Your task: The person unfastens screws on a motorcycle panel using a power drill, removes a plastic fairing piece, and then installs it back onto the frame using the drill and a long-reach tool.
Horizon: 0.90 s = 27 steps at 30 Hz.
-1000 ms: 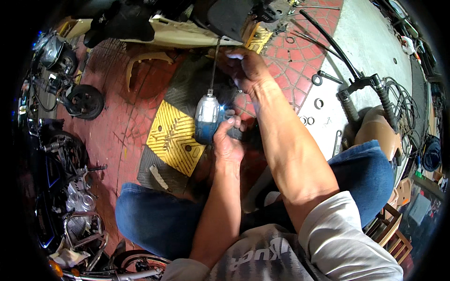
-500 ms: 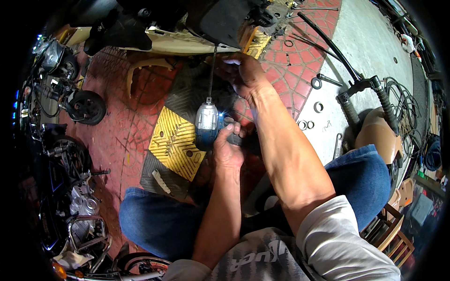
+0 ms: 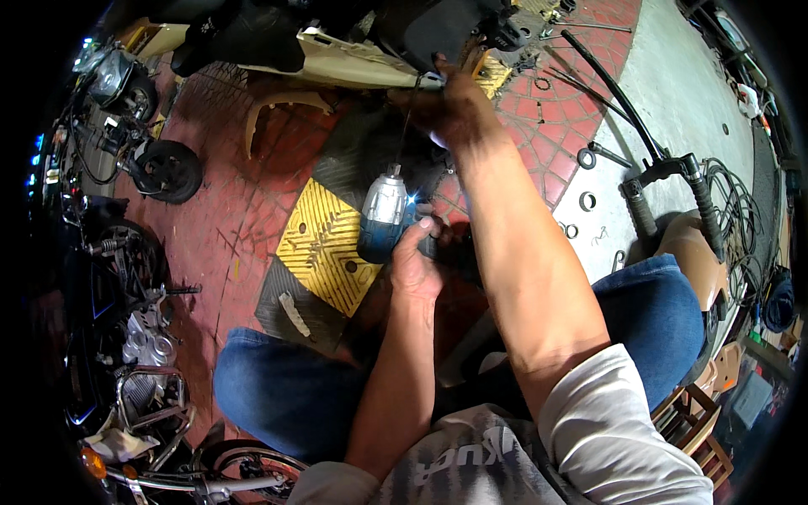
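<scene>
The left hand is clamped around the grip of a silver and blue power driver, which sits just left of centre with its nose aimed up toward twelve o'clock and a small white light glowing at its side. The right hand reaches further out, at about one o'clock from the driver, its fingers pressed against the underside of a cream scooter panel; whether they grip anything there is hidden, so I cannot tell if that hand is closed on something.

The floor is paved in red patterned brick. A black rubber ramp with a yellow ribbed plate lies on it directly under the driver, at seven o'clock from the tool. To the right, from one to three o'clock, the brick gives way to a pale grey concrete strip. Small metal rings and a spanner lie scattered where brick and concrete meet, and a long black cable runs across the strip toward the scooter.

At nine o'clock stands a row of parked motorbikes, with a loose black wheel on the brick near them. A loose curved cream body piece lies at eleven o'clock. The person's knees in blue jeans frame the lower view, and a tangle of wires sits at three o'clock.
</scene>
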Motion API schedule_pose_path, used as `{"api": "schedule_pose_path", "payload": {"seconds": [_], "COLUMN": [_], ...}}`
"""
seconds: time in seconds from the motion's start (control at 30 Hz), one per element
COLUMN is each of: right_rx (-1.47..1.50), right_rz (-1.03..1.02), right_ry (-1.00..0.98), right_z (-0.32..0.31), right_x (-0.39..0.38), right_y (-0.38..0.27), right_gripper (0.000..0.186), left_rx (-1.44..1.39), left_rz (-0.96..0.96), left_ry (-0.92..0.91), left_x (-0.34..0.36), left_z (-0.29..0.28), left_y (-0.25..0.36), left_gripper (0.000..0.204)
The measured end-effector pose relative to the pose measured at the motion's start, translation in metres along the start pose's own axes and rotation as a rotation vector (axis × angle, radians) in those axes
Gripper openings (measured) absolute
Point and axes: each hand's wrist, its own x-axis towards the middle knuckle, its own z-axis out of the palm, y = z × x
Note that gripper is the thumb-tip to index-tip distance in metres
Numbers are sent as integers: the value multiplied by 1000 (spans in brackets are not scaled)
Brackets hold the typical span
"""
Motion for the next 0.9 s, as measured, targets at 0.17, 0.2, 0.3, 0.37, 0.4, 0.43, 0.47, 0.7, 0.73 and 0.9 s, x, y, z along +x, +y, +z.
{"api": "schedule_pose_path", "payload": {"seconds": [0.17,0.2,0.3,0.37,0.4,0.43,0.47,0.7,0.73,0.9], "right_rx": [10,49,-13,-26,-32,-50,-69,-131,-120,-70], "right_rz": [13,28,-44,-43,-44,-52,-59,-59,-52,-35], "right_ry": [-65,-58,-12,9,22,23,23,-86,-72,-79], "right_z": [-10,-9,-6,-3,-3,-3,-3,-17,-17,-15], "right_x": [0,-1,-4,-7,-8,-8,-8,4,4,8], "right_y": [-5,-6,-4,-4,-4,-4,-4,-5,-5,-8], "right_gripper": [50,47,45,41,39,37,35,51,51,59], "left_rx": [46,48,67,53,48,46,44,-5,-18,-136], "left_rz": [47,45,36,30,24,17,11,-21,-33,-108], "left_ry": [-66,-57,-35,-36,-37,-36,-35,-77,-85,-93], "left_x": [6,6,3,2,2,2,2,-2,-2,-1], "left_z": [-12,-10,-3,-2,-2,-2,-2,1,1,1], "left_y": [-2,-2,-2,-1,-2,-1,-1,5,5,-1], "left_gripper": [28,28,19,17,16,15,14,11,11,25]}}
